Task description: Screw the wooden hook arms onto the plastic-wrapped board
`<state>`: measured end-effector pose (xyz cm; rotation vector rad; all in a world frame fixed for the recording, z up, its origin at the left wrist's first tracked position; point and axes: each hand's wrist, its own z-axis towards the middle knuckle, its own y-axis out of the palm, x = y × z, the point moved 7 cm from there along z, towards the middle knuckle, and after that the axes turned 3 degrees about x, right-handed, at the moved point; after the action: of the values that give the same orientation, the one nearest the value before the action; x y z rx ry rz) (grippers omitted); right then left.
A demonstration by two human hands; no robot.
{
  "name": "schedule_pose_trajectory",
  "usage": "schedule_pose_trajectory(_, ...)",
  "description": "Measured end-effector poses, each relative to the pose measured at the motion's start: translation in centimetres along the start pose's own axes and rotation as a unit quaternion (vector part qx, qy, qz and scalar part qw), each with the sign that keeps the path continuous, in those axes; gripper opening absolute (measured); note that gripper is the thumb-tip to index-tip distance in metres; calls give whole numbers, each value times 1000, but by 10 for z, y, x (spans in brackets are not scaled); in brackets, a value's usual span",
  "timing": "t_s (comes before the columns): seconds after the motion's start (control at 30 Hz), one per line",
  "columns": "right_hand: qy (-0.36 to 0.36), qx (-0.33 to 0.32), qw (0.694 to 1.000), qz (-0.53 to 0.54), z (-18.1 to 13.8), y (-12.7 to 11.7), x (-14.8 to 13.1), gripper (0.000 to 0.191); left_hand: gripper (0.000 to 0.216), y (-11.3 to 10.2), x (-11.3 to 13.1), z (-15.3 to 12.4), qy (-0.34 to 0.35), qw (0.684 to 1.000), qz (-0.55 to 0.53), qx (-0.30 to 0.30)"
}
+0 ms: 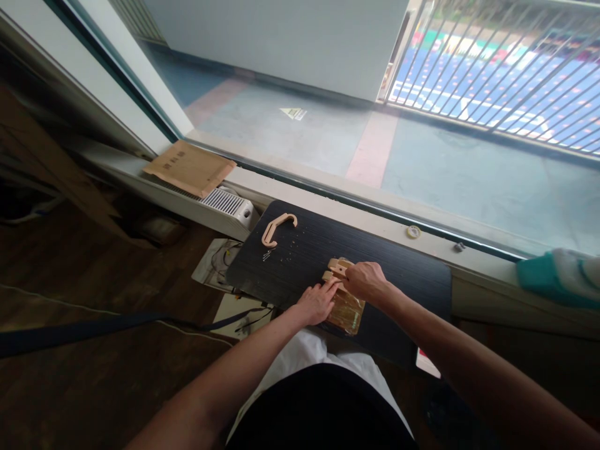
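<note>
Left hand [319,302]: unclenched, fingers against wooden piece [332,275]
Right hand [366,280]: clenched, left's two o'clock; contents hidden
Steadying: keep piece braced flat

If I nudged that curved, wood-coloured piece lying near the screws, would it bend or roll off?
Probably neither. The curved piece looks like wood and keeps its hooked shape, so it's likely stiff. Its angular, open outline seems to lie flat, so it would more likely slide than roll across the dark table.
</note>
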<state>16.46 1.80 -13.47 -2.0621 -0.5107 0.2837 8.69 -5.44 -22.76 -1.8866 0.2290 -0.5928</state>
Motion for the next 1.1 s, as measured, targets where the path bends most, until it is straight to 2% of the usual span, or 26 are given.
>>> schedule_pose_trajectory(0.2,29,-13,999,38,-8,15,6,36,53,-2,-1,2,22,999,22,-26)
schedule_pose_trajectory(0.37,62,-8,994,87,-15,17,11,35,56,-3,-2,1,35,997,44,-43)
schedule_pose_trajectory(0.77,190,-14,971,145,-27,25,17,36,61,10,-3,2,57,994,83,-52)
schedule_pose_trajectory(1.1,228,-25,958,173,-27,31,23,37,66,10,-1,1,57,991,98,-72)
